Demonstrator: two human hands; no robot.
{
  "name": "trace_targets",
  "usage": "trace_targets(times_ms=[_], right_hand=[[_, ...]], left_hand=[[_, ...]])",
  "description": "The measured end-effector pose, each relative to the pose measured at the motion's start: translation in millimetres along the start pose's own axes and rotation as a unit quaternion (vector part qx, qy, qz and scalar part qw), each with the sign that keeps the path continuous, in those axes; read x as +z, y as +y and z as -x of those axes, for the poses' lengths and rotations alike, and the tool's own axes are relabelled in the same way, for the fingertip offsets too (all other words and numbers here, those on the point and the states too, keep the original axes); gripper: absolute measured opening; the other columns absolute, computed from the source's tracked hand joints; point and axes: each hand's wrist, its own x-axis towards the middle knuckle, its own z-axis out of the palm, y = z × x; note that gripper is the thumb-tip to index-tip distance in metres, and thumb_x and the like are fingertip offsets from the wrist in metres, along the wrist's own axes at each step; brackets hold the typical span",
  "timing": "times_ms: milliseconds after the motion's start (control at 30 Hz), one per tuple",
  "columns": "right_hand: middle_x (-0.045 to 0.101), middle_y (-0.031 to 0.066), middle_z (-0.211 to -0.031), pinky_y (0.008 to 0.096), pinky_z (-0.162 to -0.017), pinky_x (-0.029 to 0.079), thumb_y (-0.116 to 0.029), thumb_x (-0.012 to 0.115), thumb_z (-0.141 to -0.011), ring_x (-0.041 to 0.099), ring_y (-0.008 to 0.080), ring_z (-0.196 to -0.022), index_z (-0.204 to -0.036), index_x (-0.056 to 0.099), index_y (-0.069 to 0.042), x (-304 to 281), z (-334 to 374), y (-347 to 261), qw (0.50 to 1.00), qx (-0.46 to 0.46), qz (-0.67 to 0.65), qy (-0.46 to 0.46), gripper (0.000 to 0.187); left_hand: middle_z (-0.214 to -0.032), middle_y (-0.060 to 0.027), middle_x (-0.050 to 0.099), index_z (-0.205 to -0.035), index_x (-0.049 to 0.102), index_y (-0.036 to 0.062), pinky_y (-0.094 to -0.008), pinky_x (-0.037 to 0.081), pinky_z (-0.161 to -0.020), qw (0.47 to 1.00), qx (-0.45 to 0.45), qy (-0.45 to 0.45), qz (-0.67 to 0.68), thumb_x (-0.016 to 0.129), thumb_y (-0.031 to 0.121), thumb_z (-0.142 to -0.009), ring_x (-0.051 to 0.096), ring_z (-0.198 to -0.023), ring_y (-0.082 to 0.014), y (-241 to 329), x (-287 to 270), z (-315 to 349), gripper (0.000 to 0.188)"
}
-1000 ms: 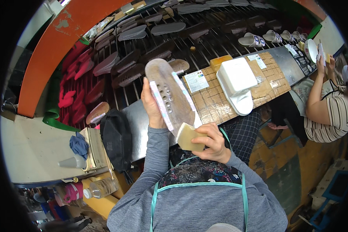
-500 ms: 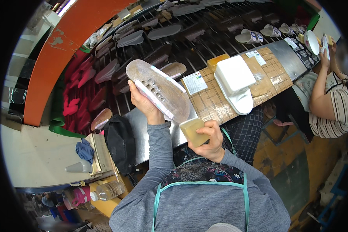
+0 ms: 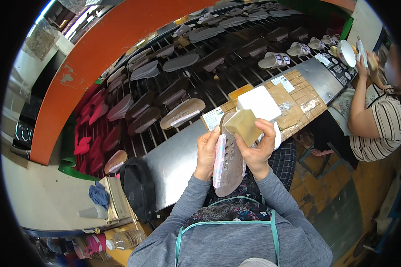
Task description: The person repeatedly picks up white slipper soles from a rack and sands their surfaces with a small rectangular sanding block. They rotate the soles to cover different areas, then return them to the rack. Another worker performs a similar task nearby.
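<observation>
Clearly, the dark rack (image 3: 218, 87) fills the far side, its long bars carrying rows of grey and brown soles (image 3: 181, 62), with a line of light sandals (image 3: 272, 61) toward the right. An orange arch (image 3: 75, 95) rises at the left and bends across the top. Along the rack's near edge runs the shiny metal desk (image 3: 173, 156). A co-worker (image 3: 373, 122) in a striped top is at the right, near the desk's far end. A brown mat (image 3: 308, 107) with a tile pattern lies over the desk's middle. At the left end is a black bag (image 3: 137, 182). On the mat stands a white tub (image 3: 259, 100), partly behind the person's hands.

The held sole (image 3: 231, 167) is in front of the desk, its lower end over the apron (image 3: 236, 212). It is brown, with round holes near its middle and shiny pinkish strips along its sides. The left hand (image 3: 206, 155) is closed round its left edge. The right hand (image 3: 259, 150) grips a pale yellow block (image 3: 245, 126), thumb and fingers spread about as wide as it. The block overlaps the sole's upper end; whether it presses there is hard to tell from this angle.

Just behind the tub sits an amber block (image 3: 239, 92).
</observation>
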Motion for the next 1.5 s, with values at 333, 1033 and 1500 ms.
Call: trace_targets(times_ms=[333,1033,1500], right_hand=[[0.056,0.0096,-0.101,0.0385,-0.078,0.045,0.0,0.081,-0.055,0.055,0.0278,-0.091,-0.113,0.051,-0.011,-5,-6,4,0.996,-0.061,0.06,-0.01,0.066],[0.05,0.0129,-0.115,0.0349,-0.093,0.045,0.0,0.074,-0.07,0.054,0.0234,-0.108,-0.125,0.039,-0.007,-32,42,4,0.876,0.319,-0.349,-0.091,0.066],[0.047,0.0104,-0.128,0.0363,-0.104,0.04,-0.004,0.069,-0.071,0.048,0.0239,-0.121,-0.137,0.036,-0.009,-31,77,44,0.644,0.515,-0.542,-0.161,0.074]], left_hand=[[-0.062,0.0052,0.059,-0.069,0.066,0.0085,-0.0187,0.034,-0.046,0.998,-0.053,-0.012,-0.019,0.058,0.028,-0.096,0.046,-0.051,-0.0009,6,-5,-10,0.035],[-0.115,-0.0055,0.061,-0.115,0.056,0.0059,-0.035,0.047,-0.089,0.981,0.08,0.13,0.117,0.048,0.022,-0.101,0.058,-0.104,-0.017,38,-85,-76,0.023],[-0.091,-0.0027,0.059,-0.093,0.056,0.0125,-0.0374,0.043,-0.083,0.995,-0.021,0.082,0.051,0.062,0.016,-0.091,0.056,-0.089,-0.0194,-60,-43,-272,0.008]])
